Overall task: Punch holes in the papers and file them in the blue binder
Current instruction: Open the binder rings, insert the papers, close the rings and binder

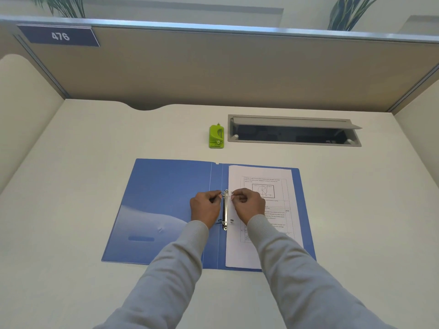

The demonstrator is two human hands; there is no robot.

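Nearest, my left hand point(205, 207) and right hand point(247, 205) have their fingers point(214, 194) curled, each pinching one side of the upper ring point(226, 191). Beneath them the blue binder point(161, 205) lies open on the tabletop point(71, 186), with the papers point(261, 174) under the right fingers. Beyond the fingers stands the green hole punch point(216, 136).

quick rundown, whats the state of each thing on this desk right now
Blue plastic binder: open, lying flat.
Silver metal ring clip: ring halves look apart.
White printed papers: on the right inside cover, edge at the clip.
Green hole punch: standing free, untouched.
Grey desk cable hatch: lid raised.
Left hand: pinches the upper ring's left half.
Right hand: pinches its right half.
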